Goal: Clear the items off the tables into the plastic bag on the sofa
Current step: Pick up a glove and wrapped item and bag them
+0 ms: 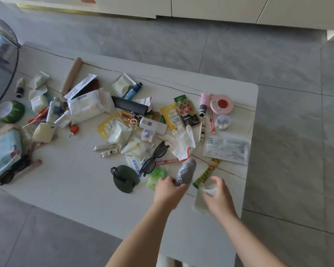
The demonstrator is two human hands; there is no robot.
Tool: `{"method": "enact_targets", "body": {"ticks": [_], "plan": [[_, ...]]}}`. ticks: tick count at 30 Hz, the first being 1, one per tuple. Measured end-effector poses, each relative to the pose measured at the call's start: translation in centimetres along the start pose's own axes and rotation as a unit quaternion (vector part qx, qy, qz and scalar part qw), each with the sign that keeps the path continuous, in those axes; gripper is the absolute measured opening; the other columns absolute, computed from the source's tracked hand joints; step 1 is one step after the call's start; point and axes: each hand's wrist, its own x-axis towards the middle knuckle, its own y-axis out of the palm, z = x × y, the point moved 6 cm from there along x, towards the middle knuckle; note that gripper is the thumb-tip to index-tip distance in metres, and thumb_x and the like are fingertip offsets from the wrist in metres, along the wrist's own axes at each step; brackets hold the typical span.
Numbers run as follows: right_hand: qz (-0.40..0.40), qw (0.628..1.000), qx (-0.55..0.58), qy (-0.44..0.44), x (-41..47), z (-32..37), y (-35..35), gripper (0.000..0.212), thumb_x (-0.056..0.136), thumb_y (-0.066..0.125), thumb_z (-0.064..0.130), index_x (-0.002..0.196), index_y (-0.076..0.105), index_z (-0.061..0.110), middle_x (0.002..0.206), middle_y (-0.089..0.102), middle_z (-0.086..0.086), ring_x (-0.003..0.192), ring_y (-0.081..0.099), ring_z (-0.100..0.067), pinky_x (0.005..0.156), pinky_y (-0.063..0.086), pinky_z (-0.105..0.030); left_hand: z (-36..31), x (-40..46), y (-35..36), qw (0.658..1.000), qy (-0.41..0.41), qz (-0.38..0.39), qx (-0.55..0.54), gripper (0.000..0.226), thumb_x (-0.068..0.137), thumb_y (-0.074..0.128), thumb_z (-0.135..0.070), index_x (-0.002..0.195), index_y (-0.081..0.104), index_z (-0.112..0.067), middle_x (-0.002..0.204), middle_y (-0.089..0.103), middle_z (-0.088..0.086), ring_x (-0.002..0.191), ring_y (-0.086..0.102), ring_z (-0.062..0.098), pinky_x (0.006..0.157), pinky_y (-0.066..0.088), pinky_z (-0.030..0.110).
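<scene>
My left hand (pixel 168 186) grips the grey wrapped bundle (pixel 185 171); my right hand (pixel 219 195) pinches a pale packet (pixel 200 201). I should lift both clear together; the bag isn't visible.

two bare forearms enter from bottom of frame. left hand (pixel 169 189) and right hand (pixel 220 197) ungloved. no sleeves in view up to frame edge. short plain fingernails. wrists bare of anything worn.
</scene>
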Motion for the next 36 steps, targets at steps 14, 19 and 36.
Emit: {"method": "enact_targets", "body": {"ticks": [14,19,36], "plan": [[0.130,0.988,0.055,-0.065,-12.1,15.4,-0.5,0.050,0.080,0.072,0.019,0.125,0.053,0.011,0.128,0.058,-0.013,0.115,0.055,-0.027,0.098,0.046,-0.041,5.3,-15.8,-14.9,0.935,-0.076,-0.074,-0.340,0.011,0.080,0.058,-0.015,0.085,0.051,-0.009,0.057,0.054,0.004,0.047,0.054,0.017,0.040,0.043,0.020],[0.184,0.973,0.083,-0.109,-18.9,21.4,1.8,0.050,0.087,0.066,0.021,0.130,0.044,0.008,0.120,0.055,-0.007,0.089,0.053,-0.012,0.077,0.044,-0.026,8.3,-22.4,-21.1,0.896,-0.079,-0.132,-0.417,0.008,0.082,0.057,-0.011,0.084,0.051,-0.007,0.054,0.050,0.003,0.046,0.050,0.016,0.040,0.036,0.017],[0.394,0.893,-0.031,-0.216,-43.1,35.6,22.4,0.027,0.083,0.061,-0.003,0.096,0.051,0.018,0.087,0.062,-0.003,0.075,0.060,-0.016,0.057,0.048,-0.026,32.5,-40.9,-34.1,0.699,-0.128,-0.311,-0.631,0.017,0.084,0.063,-0.011,0.077,0.047,-0.013,0.042,0.044,-0.003,0.042,0.043,0.015,0.038,0.032,0.012]]}}
